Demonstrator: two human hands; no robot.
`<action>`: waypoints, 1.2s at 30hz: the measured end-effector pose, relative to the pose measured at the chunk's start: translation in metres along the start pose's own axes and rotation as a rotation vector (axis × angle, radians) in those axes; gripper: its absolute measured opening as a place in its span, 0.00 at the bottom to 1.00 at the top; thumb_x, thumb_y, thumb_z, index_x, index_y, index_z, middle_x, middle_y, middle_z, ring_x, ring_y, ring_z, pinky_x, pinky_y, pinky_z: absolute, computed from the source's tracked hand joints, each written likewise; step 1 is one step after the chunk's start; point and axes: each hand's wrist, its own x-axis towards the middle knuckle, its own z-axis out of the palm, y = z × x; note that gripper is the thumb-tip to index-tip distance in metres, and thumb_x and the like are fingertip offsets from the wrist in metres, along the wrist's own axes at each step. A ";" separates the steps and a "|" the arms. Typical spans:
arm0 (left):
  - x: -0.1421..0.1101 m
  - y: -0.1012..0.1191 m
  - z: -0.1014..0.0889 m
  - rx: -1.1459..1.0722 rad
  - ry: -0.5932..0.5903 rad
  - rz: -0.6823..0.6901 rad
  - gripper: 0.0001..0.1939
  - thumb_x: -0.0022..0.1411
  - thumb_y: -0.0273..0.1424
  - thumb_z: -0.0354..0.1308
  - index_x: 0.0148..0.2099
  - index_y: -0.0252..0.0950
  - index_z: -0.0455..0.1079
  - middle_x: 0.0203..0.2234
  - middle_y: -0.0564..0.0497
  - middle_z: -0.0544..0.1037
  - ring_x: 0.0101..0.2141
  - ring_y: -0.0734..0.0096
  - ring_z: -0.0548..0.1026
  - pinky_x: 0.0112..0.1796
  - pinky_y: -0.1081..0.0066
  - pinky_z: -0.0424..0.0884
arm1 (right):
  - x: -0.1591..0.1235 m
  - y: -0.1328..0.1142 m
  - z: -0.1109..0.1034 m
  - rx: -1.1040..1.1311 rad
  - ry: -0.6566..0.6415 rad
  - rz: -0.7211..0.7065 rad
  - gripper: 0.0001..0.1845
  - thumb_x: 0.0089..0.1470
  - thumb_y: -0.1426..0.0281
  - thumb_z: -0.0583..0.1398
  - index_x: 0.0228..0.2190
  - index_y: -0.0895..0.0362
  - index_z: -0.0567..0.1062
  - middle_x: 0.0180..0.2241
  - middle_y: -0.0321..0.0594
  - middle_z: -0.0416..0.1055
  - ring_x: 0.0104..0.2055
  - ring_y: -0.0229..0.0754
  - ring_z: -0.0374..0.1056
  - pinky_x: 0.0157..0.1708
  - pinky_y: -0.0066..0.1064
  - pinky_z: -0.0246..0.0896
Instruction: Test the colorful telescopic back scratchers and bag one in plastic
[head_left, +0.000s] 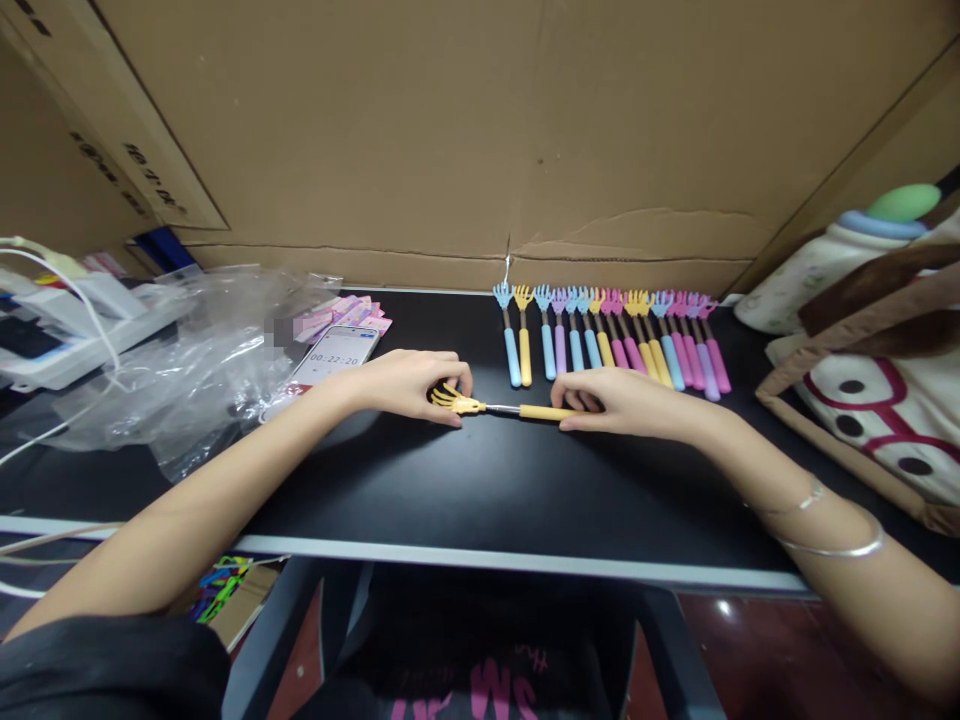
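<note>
A yellow back scratcher with a claw-shaped head and a short metal rod lies level across the middle of the black desk. My left hand closes around its claw end, thumb and fingers on either side. At the other end, my right hand pinches the tip of the yellow handle. Behind my right hand is a row of back scratchers in blue, yellow, purple and pink, claws pointing to the back. Two of them, a blue one and a yellow one, stand slightly apart at the row's left.
Clear plastic bags spread over the left side, beside a phone running a timer and some pink packets. A power strip with cables sits far left. On the right are a bottle and a cloth bag. Cardboard walls the back.
</note>
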 end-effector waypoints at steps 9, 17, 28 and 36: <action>-0.002 -0.003 -0.005 -0.004 -0.065 -0.083 0.22 0.53 0.49 0.62 0.45 0.44 0.66 0.30 0.57 0.72 0.29 0.72 0.70 0.26 0.76 0.54 | -0.008 0.010 -0.007 -0.040 -0.102 0.073 0.13 0.52 0.56 0.58 0.32 0.53 0.68 0.26 0.32 0.64 0.26 0.36 0.60 0.24 0.28 0.44; -0.001 -0.005 -0.005 -0.024 -0.072 -0.079 0.22 0.54 0.49 0.60 0.46 0.44 0.67 0.29 0.57 0.71 0.28 0.73 0.69 0.26 0.77 0.54 | -0.007 0.012 -0.009 -0.002 -0.138 0.071 0.13 0.52 0.56 0.58 0.32 0.53 0.68 0.26 0.33 0.63 0.26 0.36 0.59 0.24 0.28 0.45; -0.002 -0.001 -0.006 -0.059 -0.082 -0.098 0.18 0.54 0.46 0.60 0.42 0.41 0.65 0.31 0.56 0.74 0.29 0.72 0.70 0.26 0.77 0.55 | -0.007 0.013 -0.006 0.019 -0.123 0.011 0.13 0.54 0.56 0.57 0.32 0.53 0.67 0.26 0.33 0.62 0.26 0.36 0.58 0.24 0.28 0.45; -0.002 0.000 -0.006 -0.064 -0.088 -0.102 0.17 0.55 0.45 0.59 0.42 0.41 0.65 0.31 0.56 0.74 0.30 0.71 0.70 0.27 0.76 0.55 | -0.009 0.012 -0.006 0.031 -0.126 0.013 0.13 0.54 0.57 0.56 0.32 0.53 0.66 0.26 0.33 0.61 0.26 0.37 0.57 0.25 0.28 0.46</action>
